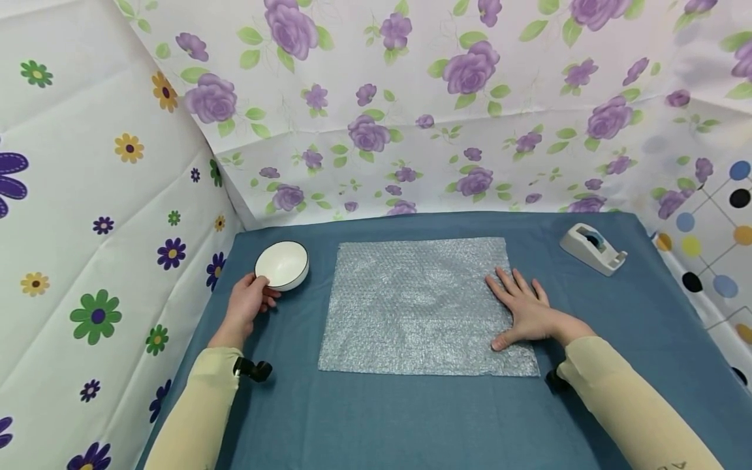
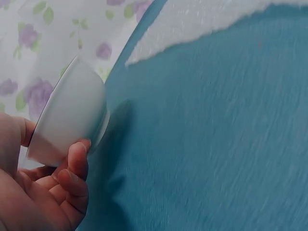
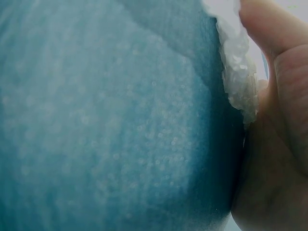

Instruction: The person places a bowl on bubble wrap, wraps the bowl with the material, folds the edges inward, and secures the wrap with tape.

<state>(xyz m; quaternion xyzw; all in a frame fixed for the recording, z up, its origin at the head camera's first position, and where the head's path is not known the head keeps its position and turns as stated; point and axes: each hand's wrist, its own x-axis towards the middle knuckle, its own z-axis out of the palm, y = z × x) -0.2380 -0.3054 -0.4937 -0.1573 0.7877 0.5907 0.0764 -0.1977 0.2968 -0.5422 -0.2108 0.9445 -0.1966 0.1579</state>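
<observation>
A white bowl (image 1: 283,264) with a dark rim is at the back left of the blue cloth. My left hand (image 1: 243,305) pinches its near-left edge, thumb at the rim and fingers beneath. In the left wrist view the bowl (image 2: 72,115) looks tilted and its foot appears off the cloth, with a shadow beside it. A sheet of bubble wrap (image 1: 417,307) lies flat in the middle. Over its right edge my right hand (image 1: 529,313) rests with fingers spread. The right wrist view shows the wrap's edge (image 3: 236,62) beside the thumb and palm.
A white tape dispenser (image 1: 593,248) stands at the back right of the blue cloth (image 1: 411,424). Flowered sheets (image 1: 364,176) hang behind and at the left, and a dotted sheet (image 1: 717,261) is at the right. Each wrist wears a black camera mount (image 1: 252,370).
</observation>
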